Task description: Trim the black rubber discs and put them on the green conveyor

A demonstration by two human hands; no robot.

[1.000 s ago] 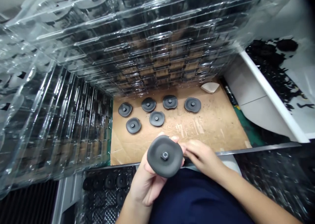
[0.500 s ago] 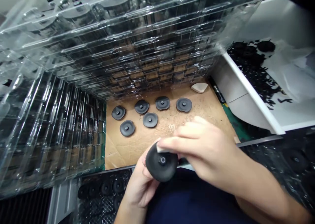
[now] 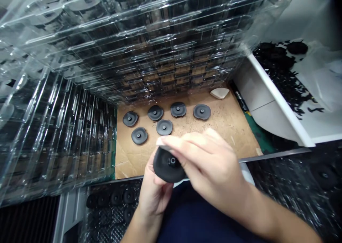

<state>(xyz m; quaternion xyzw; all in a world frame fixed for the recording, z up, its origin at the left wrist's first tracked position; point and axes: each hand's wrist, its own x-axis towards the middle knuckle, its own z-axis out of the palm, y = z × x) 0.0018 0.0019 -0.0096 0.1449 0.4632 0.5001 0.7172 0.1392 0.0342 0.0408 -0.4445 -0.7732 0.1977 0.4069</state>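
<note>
My left hand (image 3: pixel 153 191) is closed around the edge of a dark rubbery disc (image 3: pixel 167 170) with a small metal-looking stud at its centre. The disc is tilted, its stud side up toward me. Between the thumb and fingers of my right hand (image 3: pixel 211 164) is a small thin white-and-grey piece (image 3: pixel 163 146), held against the far rim of the disc; its exact kind cannot be made out. Just beyond my hands, several similar discs lie stud up on a cardboard sheet (image 3: pixel 128 164), the nearest being this disc (image 3: pixel 164 127).
Stacked clear plastic trays (image 3: pixel 149 43) rise behind the cardboard, with more on the left (image 3: pixel 58 129). A white folded piece (image 3: pixel 220 93) and a black marker-like stick (image 3: pixel 240 97) lie back right. A white bin (image 3: pixel 283 100) on the right holds black scraps.
My right hand has moved left along the disc's far rim with the white piece. The disc has shifted slightly left and up in view, and its tilt has changed.
</note>
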